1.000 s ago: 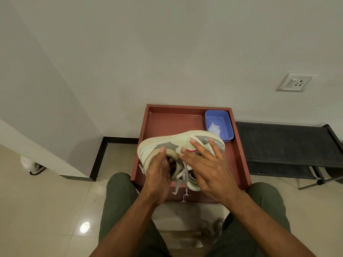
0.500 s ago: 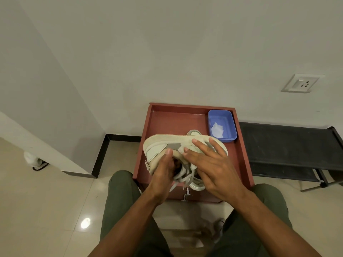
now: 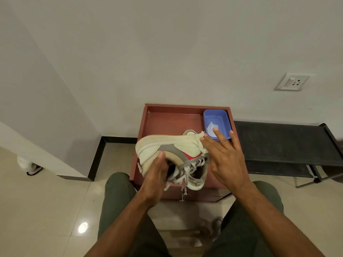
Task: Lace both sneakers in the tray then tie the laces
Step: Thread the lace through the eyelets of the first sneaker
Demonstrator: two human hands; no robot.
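My left grip clasps the sneaker over the tray; my right grip lies spread flat at 3 o'clock.

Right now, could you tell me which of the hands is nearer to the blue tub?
Right. The right hand has its fingertips at the blue tub's near rim; the left hand grips the sneaker well short of it.

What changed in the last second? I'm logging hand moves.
The right hand slid off the sneaker toward its toe, fingers spread near the blue tub, exposing the red patch. The left hand keeps its grip inside the collar; the tray stayed.
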